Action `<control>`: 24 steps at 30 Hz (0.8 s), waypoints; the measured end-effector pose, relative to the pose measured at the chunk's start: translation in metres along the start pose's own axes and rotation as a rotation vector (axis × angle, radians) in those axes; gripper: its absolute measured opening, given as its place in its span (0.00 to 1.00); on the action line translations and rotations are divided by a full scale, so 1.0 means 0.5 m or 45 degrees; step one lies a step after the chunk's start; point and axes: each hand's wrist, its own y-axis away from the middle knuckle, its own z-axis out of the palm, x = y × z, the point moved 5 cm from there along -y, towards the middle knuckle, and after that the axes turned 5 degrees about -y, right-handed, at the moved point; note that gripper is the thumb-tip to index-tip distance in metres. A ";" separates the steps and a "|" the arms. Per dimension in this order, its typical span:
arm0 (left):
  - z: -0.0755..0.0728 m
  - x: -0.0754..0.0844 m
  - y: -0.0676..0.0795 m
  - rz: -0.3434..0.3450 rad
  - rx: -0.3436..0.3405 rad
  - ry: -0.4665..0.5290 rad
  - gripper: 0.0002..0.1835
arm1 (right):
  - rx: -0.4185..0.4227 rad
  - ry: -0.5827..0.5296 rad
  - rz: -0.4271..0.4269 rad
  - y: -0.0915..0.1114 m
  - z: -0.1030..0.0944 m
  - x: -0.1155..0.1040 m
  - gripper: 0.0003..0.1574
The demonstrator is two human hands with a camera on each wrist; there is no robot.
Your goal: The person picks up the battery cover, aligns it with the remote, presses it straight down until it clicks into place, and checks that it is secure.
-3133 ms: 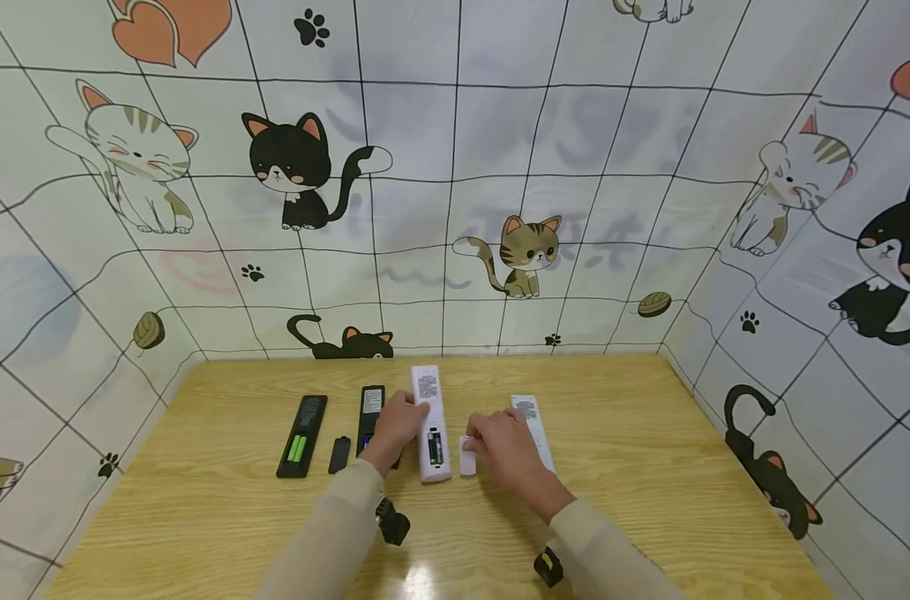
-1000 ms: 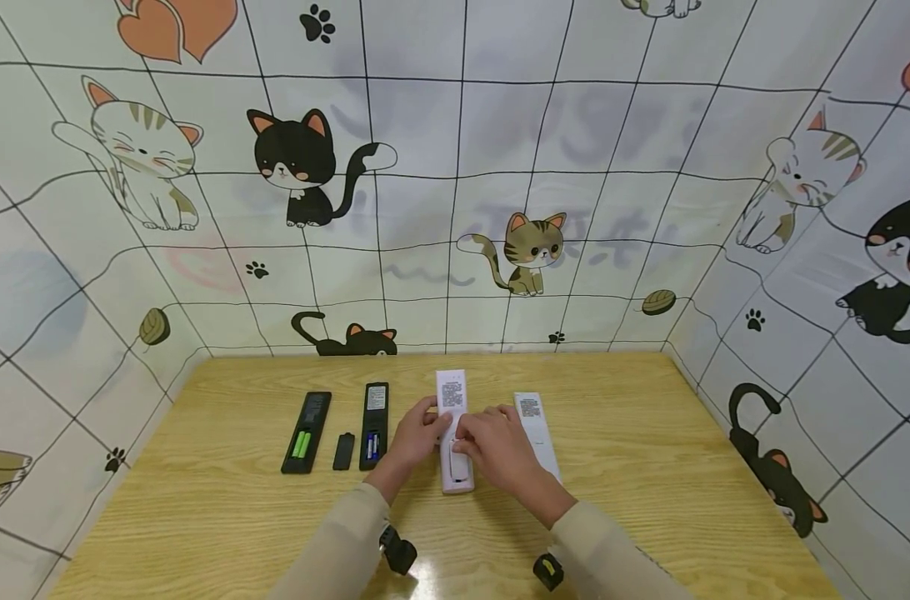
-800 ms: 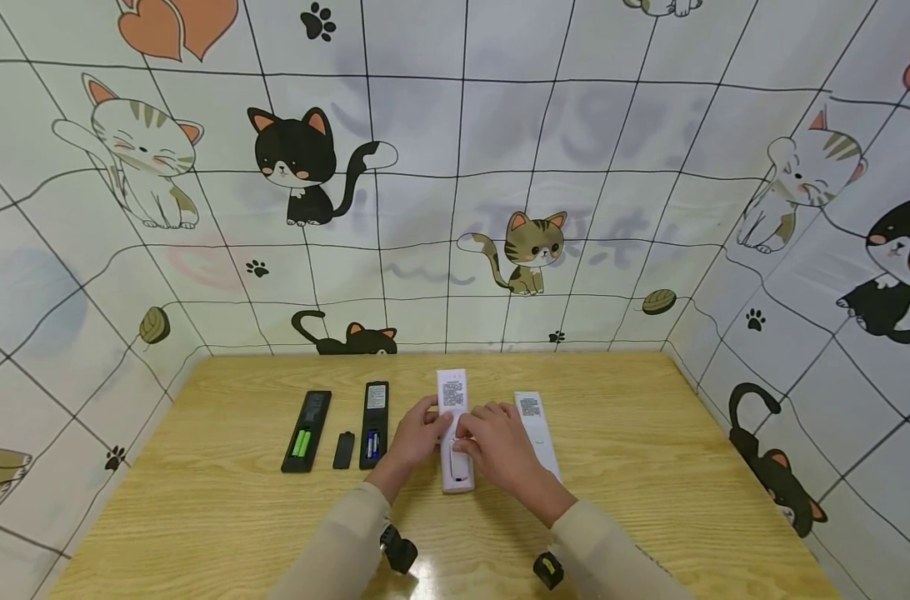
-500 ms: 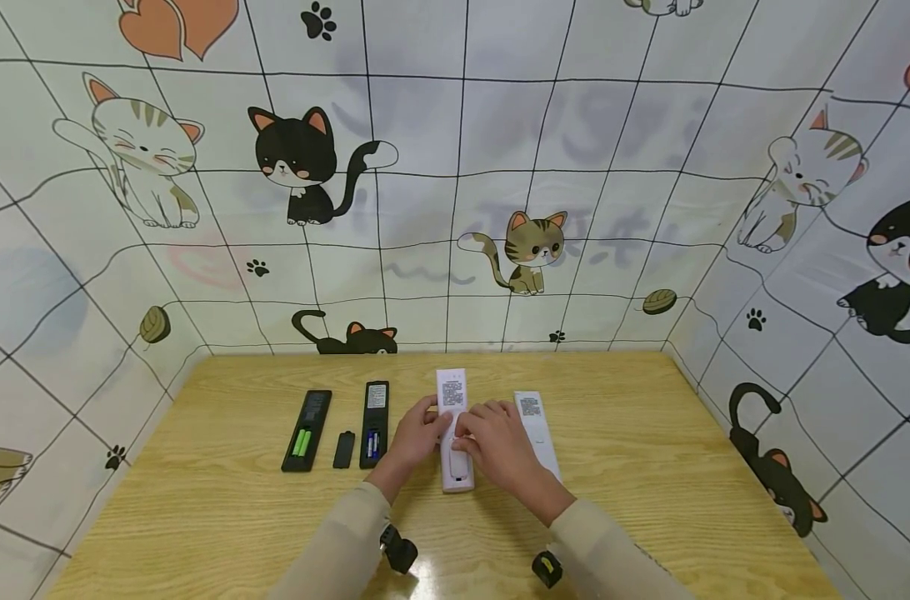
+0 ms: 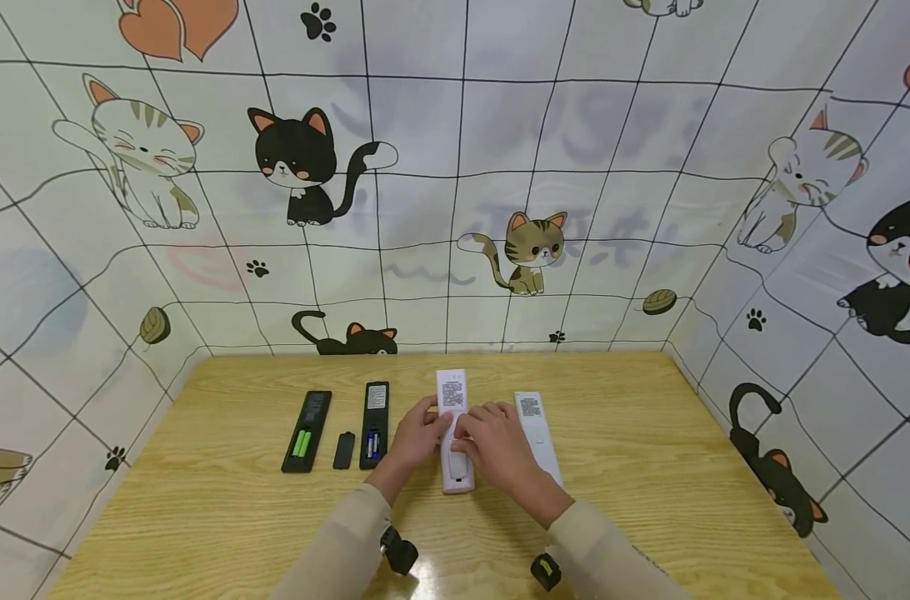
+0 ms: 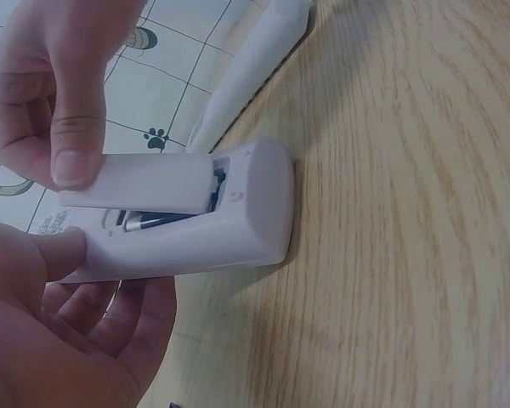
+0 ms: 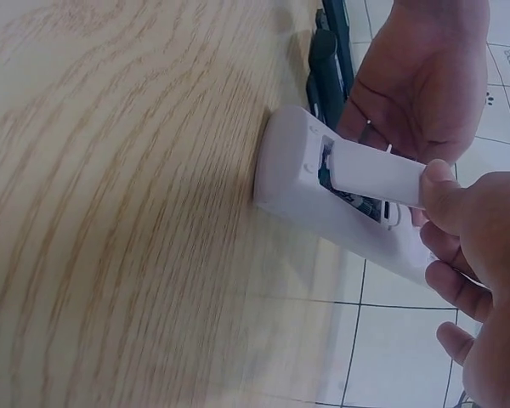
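A white remote control (image 5: 452, 390) lies back side up in the middle of the table, label at its far end. My left hand (image 5: 419, 435) grips its left side, thumb on the back and fingers curled along the edge and underneath. Between thumb and fingers, my right hand (image 5: 498, 444) pinches the far end of the white battery cover (image 6: 149, 181). The cover lies tilted over the battery compartment, its near end low by the slot and its pinched end raised. Through the gap beneath it, part of a battery (image 6: 153, 221) shows inside.
To the left lie a black remote with green batteries (image 5: 301, 442), a small black battery cover (image 5: 343, 451) and another black remote (image 5: 376, 400) with blue batteries. A second white remote (image 5: 539, 429) lies right, partly behind my right hand. Cat-patterned cloth (image 5: 425, 200) surrounds the wooden table (image 5: 222, 533).
Three seconds ago the compartment was uncovered and the cover was beside the remote. The right hand has brought the cover over it; remote and left hand shifted right. Over the last second, hardly any movement.
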 end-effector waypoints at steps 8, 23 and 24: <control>0.000 0.001 0.001 0.000 0.008 -0.006 0.23 | 0.002 0.030 -0.012 0.009 0.006 0.000 0.11; 0.002 0.000 0.002 0.002 0.007 -0.011 0.23 | -0.013 0.042 -0.037 0.013 0.008 0.001 0.10; 0.002 0.000 0.002 0.004 0.009 -0.013 0.23 | -0.016 0.041 -0.034 0.014 0.008 0.001 0.11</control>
